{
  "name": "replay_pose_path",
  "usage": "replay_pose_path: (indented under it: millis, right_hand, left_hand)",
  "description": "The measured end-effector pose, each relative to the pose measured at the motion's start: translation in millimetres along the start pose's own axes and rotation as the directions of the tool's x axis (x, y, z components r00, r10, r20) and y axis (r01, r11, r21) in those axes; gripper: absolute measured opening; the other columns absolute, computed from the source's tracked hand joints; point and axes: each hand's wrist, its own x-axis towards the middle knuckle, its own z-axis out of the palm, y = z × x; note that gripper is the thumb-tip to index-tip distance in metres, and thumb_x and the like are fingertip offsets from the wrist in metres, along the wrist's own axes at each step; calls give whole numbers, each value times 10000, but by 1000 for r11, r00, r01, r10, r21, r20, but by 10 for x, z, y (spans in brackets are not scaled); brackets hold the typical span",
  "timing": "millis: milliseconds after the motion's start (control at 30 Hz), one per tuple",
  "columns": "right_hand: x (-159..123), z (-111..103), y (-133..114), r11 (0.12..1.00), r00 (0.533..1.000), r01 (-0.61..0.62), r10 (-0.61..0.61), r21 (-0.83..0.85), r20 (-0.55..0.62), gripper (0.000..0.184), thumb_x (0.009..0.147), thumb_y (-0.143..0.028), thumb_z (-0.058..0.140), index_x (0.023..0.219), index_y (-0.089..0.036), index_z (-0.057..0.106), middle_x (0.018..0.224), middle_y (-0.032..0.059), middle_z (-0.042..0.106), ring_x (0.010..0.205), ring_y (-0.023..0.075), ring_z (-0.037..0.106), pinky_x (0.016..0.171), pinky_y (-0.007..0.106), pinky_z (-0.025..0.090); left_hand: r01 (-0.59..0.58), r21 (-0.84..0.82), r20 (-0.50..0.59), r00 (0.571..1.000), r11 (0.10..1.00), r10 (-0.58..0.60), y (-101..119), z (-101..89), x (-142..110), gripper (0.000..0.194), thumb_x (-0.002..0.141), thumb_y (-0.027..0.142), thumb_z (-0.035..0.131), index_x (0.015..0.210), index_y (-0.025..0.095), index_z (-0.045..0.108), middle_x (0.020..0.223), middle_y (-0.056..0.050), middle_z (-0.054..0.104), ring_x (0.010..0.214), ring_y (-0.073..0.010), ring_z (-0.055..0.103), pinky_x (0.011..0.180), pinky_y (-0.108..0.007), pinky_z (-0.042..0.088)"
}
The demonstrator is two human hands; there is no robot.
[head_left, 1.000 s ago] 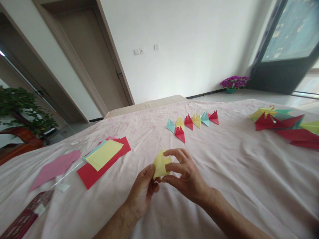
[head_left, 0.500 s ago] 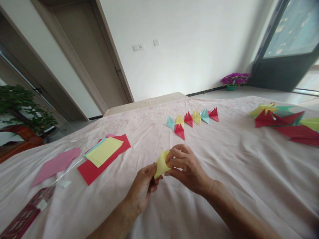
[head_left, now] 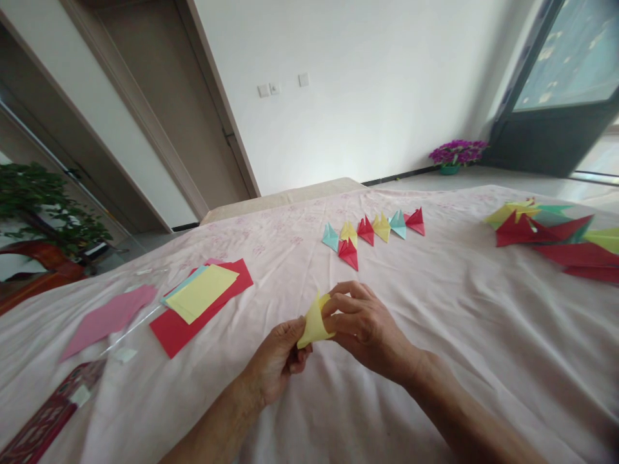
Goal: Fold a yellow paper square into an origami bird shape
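Observation:
A partly folded piece of yellow paper (head_left: 314,324) is held up between my hands, just above the cloth. My left hand (head_left: 282,356) pinches its lower left corner between thumb and fingers. On the other side, my right hand (head_left: 370,322) has its fingers curled on the paper's right edge, the fingertips partly inside the fold. Beyond my hands lies a row of folded paper pieces, among them a red one (head_left: 349,252), a blue one (head_left: 331,237) and a yellow one (head_left: 382,227).
On the left are a yellow sheet stack (head_left: 206,293), red paper (head_left: 171,336), pink paper (head_left: 110,320) and a dark red patterned object (head_left: 46,412). Larger red folded paper (head_left: 520,231) lies with other colours at the far right. A pale floral cloth (head_left: 454,309) lies beneath everything.
My right fingers have moved deeper into the yellow paper, and its fold is spread a little wider. My left hand keeps its pinch, shifted very slightly left.

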Motion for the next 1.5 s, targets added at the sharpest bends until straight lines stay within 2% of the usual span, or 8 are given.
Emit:
replay_pose_path:
  millis: [300, 667, 800, 900, 967, 1067, 1367, 1500]
  right_hand:
    - [12, -146, 11, 997, 994, 41, -34, -60, 108, 92, 837, -226, 689, 758, -272, 682, 834, -27, 704, 988, 214, 549, 861, 369, 385]
    - [-52, -23, 86, 994, 990, -109, 106, -22, -94, 130, 868, -206, 634, 938, -285, 711, 947, 40, 643, 822, 180, 579, 721, 322, 457]
    - [-65, 150, 73, 929, 890, -335, 367, 159, -271, 130, 882, -197, 589, 942, -235, 698, 866, 37, 626, 765, 162, 600, 690, 292, 481]
    - [-65, 278, 27, 823, 794, -468, 552, 322, -255, 118, 860, -218, 589, 924, -208, 688, 786, 21, 637, 676, 153, 598, 632, 287, 490]
    - [-61, 341, -32, 710, 752, -527, 646, 467, -134, 134, 855, -261, 595, 949, -197, 666, 760, 10, 648, 657, 150, 609, 607, 281, 504]
    - [-52, 398, -144, 636, 773, -488, 633, 597, -41, 225, 832, -297, 630, 1027, -193, 588, 879, 23, 658, 697, 144, 625, 597, 269, 519]
    - [3, 584, -341, 669, 782, -405, 607, 624, -143, 180, 836, -315, 645, 905, -207, 519, 784, 3, 616, 655, 146, 612, 592, 272, 529]
    - [26, 617, -378, 688, 770, -370, 603, 624, -208, 145, 842, -301, 638, 874, -207, 532, 779, 7, 610, 674, 148, 612, 595, 261, 530]
  left_hand:
    - [-5, 163, 17, 1000, 987, 2, 54, -18, 1, 423, 711, 520, 729, 703, 119, 597, 532, 21, 526, 402, -26, 347, 381, -162, 140]
    - [-10, -104, -35, 999, 995, 7, -32, 23, 7, 357, 688, 437, 780, 773, 130, 619, 611, 20, 550, 489, -48, 464, 389, -140, 262]
    - [-85, -217, -68, 995, 972, 72, -20, 72, -15, 349, 634, 369, 840, 743, 134, 605, 604, 44, 511, 497, -32, 443, 388, -115, 291]
    - [-151, -285, -135, 984, 947, 116, -28, 91, -20, 363, 596, 339, 869, 740, 140, 602, 617, 46, 514, 521, -35, 461, 403, -106, 331]
    - [-209, -275, -193, 968, 939, 159, -44, 93, -24, 352, 599, 328, 869, 769, 148, 619, 642, 43, 527, 555, -46, 490, 426, -113, 365]
    - [-325, -132, -213, 932, 936, 294, -63, 90, -36, 274, 684, 342, 812, 800, 153, 650, 698, 25, 560, 611, -64, 511, 483, -140, 409]
    - [-509, 323, -157, 802, 798, 576, -18, 157, -131, 186, 779, 350, 713, 789, 167, 676, 682, -3, 623, 590, -119, 533, 548, -228, 449]
    - [-575, 380, -250, 690, 724, 679, -40, 166, -158, 253, 737, 313, 756, 923, 216, 613, 781, 8, 623, 622, -126, 567, 566, -232, 479]
